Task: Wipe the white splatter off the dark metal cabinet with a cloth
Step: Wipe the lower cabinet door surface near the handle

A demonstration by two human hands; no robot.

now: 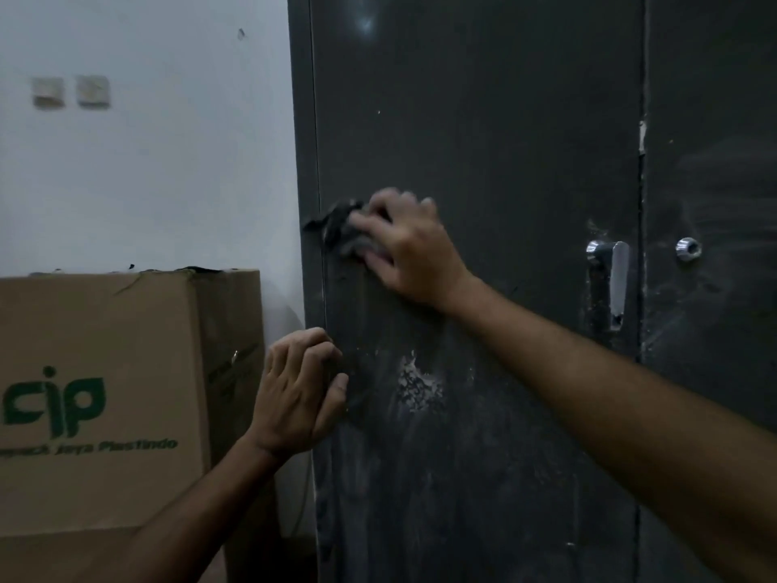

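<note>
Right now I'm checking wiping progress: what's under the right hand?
A dark cloth, bunched under the right hand's fingers against the cabinet door. Any splatter beneath it is covered.

A right hand [410, 250] presses a dark cloth [342, 231] against a dark metal cabinet [483, 119] near its left edge. Below, the left hand [298, 391] rests curled beside white splatter [418, 385]. A cardboard box [105, 393] stands left.
</note>
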